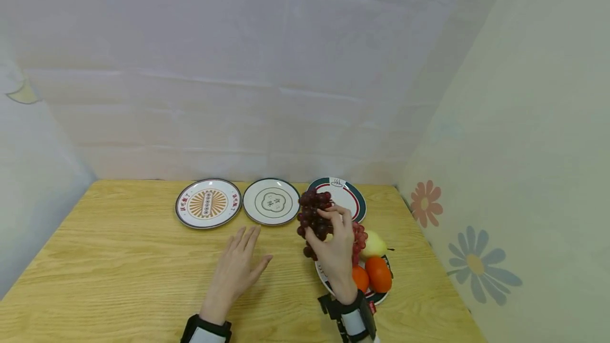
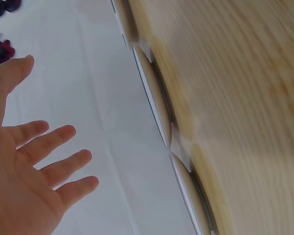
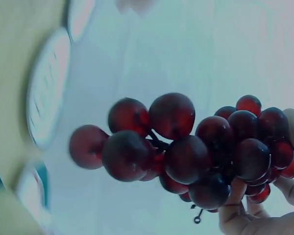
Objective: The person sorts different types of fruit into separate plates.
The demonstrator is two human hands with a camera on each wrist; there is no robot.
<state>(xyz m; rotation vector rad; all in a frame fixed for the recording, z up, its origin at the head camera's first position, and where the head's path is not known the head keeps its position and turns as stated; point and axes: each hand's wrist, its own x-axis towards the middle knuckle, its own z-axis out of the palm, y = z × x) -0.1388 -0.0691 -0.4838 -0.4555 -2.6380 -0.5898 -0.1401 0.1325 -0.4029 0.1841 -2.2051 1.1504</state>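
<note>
My right hand (image 1: 337, 247) grips a bunch of dark red grapes (image 1: 314, 218), held up over the left side of a fruit-filled plate (image 1: 322, 275). In the right wrist view the same grapes (image 3: 186, 152) spread across the picture, with fingertips and thumb curled on their right end. My left hand (image 1: 234, 269) hovers over the table with fingers straight and nothing in it. The left wrist view shows that hand (image 2: 34, 171) palm up front, fingers spread. Beneath the right hand lie lighter red grapes (image 1: 359, 240), a yellow-green pear (image 1: 375, 245) and orange fruits (image 1: 378, 274).
Along the back of the wooden table (image 1: 119, 258) stand three plates in a row: one with an orange sunburst (image 1: 207, 204), one with a small central emblem (image 1: 271, 201), and a green-and-red rimmed one (image 1: 350, 195) partly behind the grapes. White cloth (image 1: 238, 94) hangs behind.
</note>
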